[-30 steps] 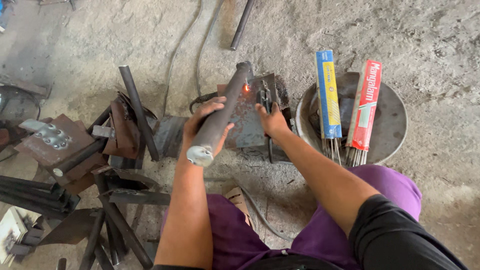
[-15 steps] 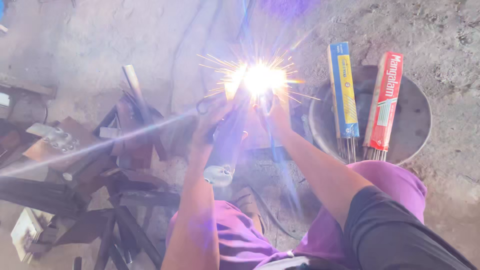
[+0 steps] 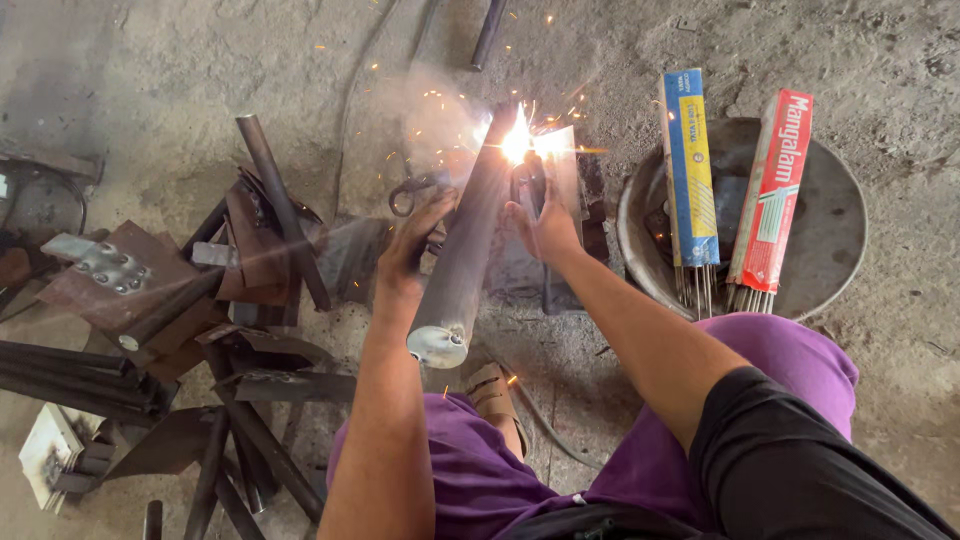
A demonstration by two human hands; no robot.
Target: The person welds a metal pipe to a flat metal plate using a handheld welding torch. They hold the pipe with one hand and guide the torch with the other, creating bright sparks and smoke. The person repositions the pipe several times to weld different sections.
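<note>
The left hand [image 3: 415,245] grips a grey steel pipe [image 3: 462,265]; the right hand [image 3: 545,228] clasps an electrode holder [image 3: 528,185], sparks [image 3: 518,145] just beyond both hands.

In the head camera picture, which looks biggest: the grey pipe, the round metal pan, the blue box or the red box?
1. Round metal pan.
2. Grey pipe, though it lies nearer the camera.
3. Blue box and red box: they look about alike, so no ranking.

- Rough grey concrete floor [image 3: 900,330], dusty and stained, in soft daylight.
- Heap of rusty scrap bars and plates [image 3: 200,300] on the left.
- Round metal basin [image 3: 835,215] on the right, holding two upright rod packets [image 3: 730,180].
</note>
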